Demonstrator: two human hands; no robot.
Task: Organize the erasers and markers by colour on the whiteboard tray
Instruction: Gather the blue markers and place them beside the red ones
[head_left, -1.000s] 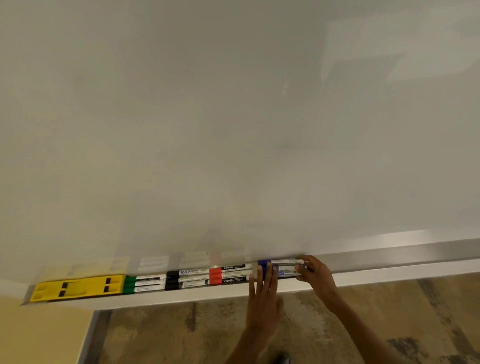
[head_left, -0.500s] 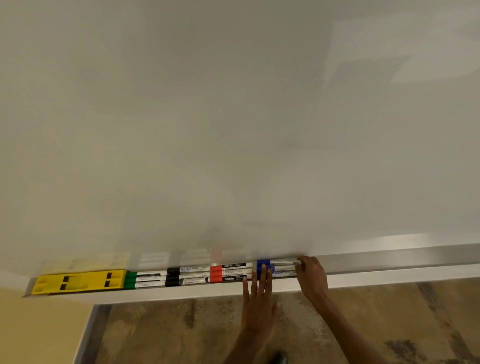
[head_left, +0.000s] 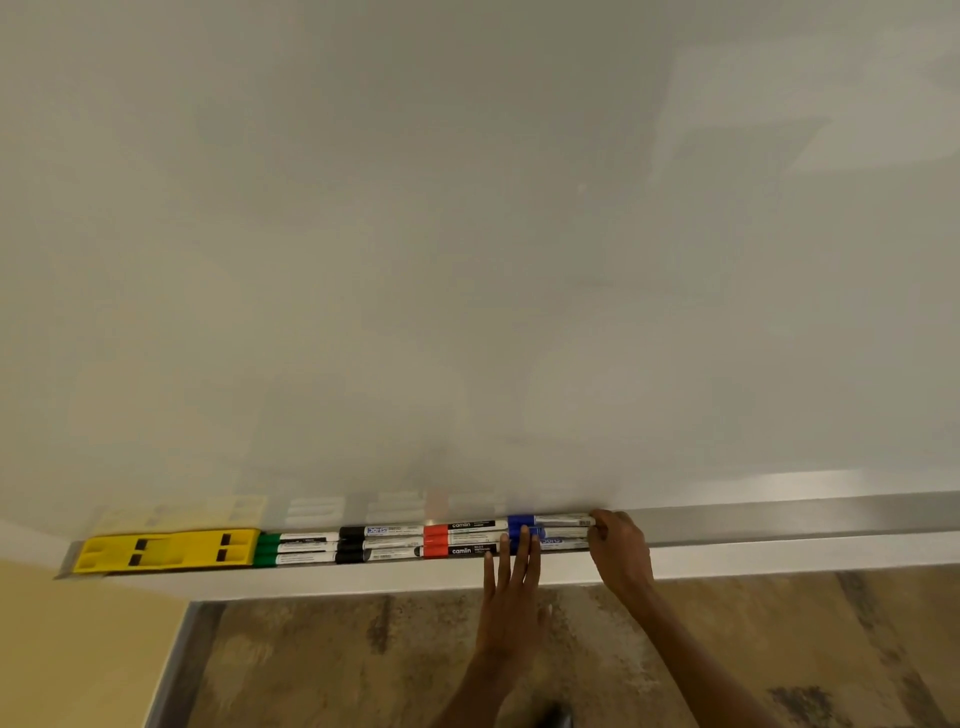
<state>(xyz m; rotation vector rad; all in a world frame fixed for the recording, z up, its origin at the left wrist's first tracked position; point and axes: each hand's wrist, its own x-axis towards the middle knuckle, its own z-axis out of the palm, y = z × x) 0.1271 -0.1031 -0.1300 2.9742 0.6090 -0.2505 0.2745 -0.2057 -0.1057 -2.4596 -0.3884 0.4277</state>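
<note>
Left hand (head_left: 511, 597) flat, fingers spread over blue markers (head_left: 550, 531) | right hand (head_left: 621, 553) curled against their ends | tray (head_left: 779, 525): yellow eraser (head_left: 166, 551), green, black, red markers.

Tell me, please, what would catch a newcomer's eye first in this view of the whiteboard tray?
The yellow erasers at the tray's far left stand out most, followed rightward by green markers, black markers, red markers and blue markers. The left hand lies flat, fingers over the blue caps, while the right hand grips that group's right end.
</note>
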